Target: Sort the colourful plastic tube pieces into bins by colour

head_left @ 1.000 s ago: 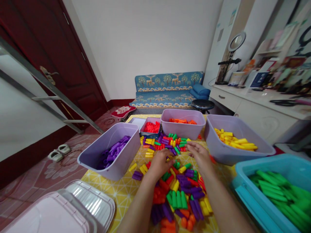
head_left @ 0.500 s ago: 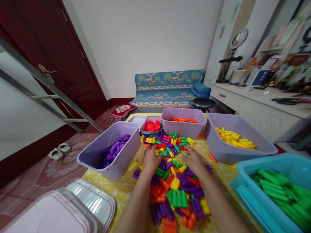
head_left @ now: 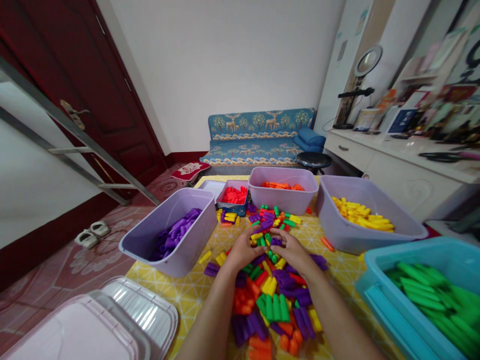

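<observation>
A mixed pile of purple, green, yellow, orange and red plastic pieces (head_left: 276,306) covers the middle of the yellow patterned table (head_left: 187,285). My left hand (head_left: 245,248) curves around the left side of the upper pile, fingers apart. Facing it from the right, my right hand (head_left: 290,250) has its fingers spread and bent. Between the two hands lie green, yellow and purple pieces, touched at the edges. Purple pieces (head_left: 176,235) fill part of a lilac bin on the left; yellow ones (head_left: 362,215) lie in a lilac bin on the right.
A small box holds red pieces (head_left: 234,195); beside it a lilac bin (head_left: 283,200) holds orange ones. The turquoise bin (head_left: 378,270) at right contains green pieces (head_left: 431,295). Stacked lids (head_left: 90,325) lie front left. A sofa (head_left: 258,135) stands behind.
Both hands have moved toward each other, narrowing the gap between them. Pieces in the upper pile have been pushed inward and shifted.
</observation>
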`<act>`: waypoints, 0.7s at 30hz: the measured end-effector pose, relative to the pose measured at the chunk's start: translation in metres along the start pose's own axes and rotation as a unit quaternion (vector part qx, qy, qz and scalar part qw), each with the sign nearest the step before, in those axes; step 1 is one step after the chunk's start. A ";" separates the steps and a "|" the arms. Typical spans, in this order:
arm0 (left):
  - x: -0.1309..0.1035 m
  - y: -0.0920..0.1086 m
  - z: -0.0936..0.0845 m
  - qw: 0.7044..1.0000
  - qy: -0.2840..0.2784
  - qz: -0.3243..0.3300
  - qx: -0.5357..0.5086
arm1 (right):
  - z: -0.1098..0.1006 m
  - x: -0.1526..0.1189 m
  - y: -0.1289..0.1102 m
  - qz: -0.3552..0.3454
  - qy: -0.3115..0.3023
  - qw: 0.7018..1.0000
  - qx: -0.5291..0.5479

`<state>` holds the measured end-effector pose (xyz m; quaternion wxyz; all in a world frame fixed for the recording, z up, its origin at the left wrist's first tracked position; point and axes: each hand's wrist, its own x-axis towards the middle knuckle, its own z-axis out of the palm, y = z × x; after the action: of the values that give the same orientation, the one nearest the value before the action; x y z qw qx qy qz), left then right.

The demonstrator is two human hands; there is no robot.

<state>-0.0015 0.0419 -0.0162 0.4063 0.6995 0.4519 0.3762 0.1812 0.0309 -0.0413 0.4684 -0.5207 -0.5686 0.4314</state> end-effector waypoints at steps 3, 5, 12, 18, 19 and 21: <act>-0.001 0.007 0.002 0.997 -0.049 0.004 -0.051 | -0.004 -0.001 -0.007 0.004 -0.005 1.000 -0.002; -0.002 0.009 0.005 0.993 -0.074 0.001 -0.088 | -0.007 0.000 -0.014 0.005 -0.011 1.000 0.007; 0.002 0.011 0.010 0.984 -0.074 0.032 -0.161 | -0.015 -0.004 -0.043 -0.013 -0.015 0.998 -0.061; -0.001 0.031 0.002 0.992 -0.070 0.067 -0.084 | -0.020 -0.007 -0.052 -0.074 0.021 0.983 -0.167; -0.002 0.035 0.001 0.995 -0.051 0.078 -0.042 | -0.020 -0.007 -0.053 -0.076 0.045 0.979 -0.185; -0.004 0.041 -0.002 0.996 -0.012 0.091 0.021 | -0.020 -0.008 -0.055 -0.072 0.079 0.978 -0.179</act>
<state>0.0093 0.0281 0.0208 0.3613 0.7502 0.3893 0.3938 0.1907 0.0186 0.0159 0.4406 -0.5864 -0.6341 0.2449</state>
